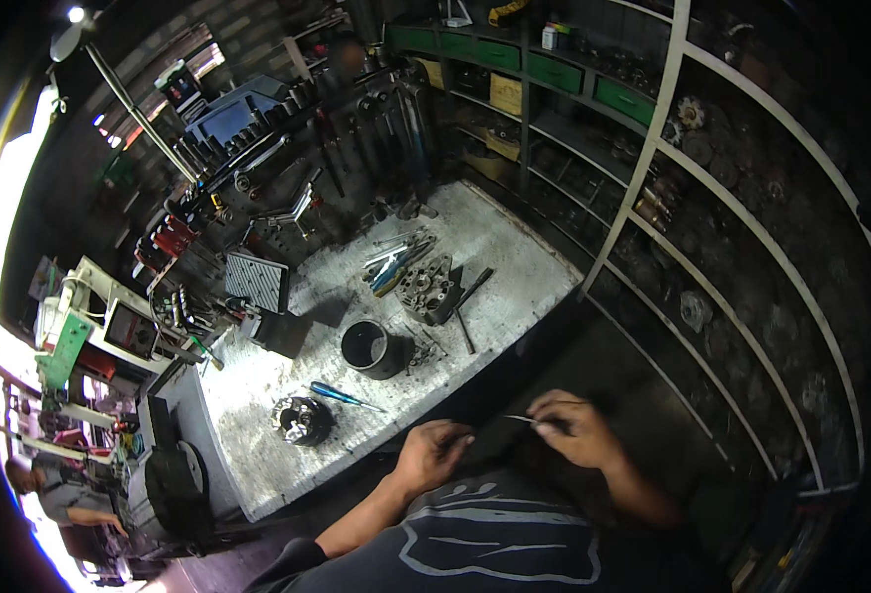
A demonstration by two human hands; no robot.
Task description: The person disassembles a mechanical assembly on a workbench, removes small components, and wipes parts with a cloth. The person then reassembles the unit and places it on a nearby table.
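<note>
My right hand (576, 427) pinches a thin metal pin or wire (521, 419) that sticks out to the left, below the workbench's front edge. My left hand (432, 453) is loosely curled beside it, near the bench edge; whether it holds something small is not visible. On the grey workbench (515, 257) in front of me lie a blue-handled screwdriver (342, 395), a round metal gear part (302, 420), a black cylindrical sleeve (368, 348) and a metal engine cylinder head (428, 287).
Wrenches and sockets hang on the back wall panel (287, 158). Metal shelving (712, 217) with gears and parts curves along the right. A finned metal block (256, 280) and several loose tools lie at the bench's rear. Another person (60, 494) stands at far left.
</note>
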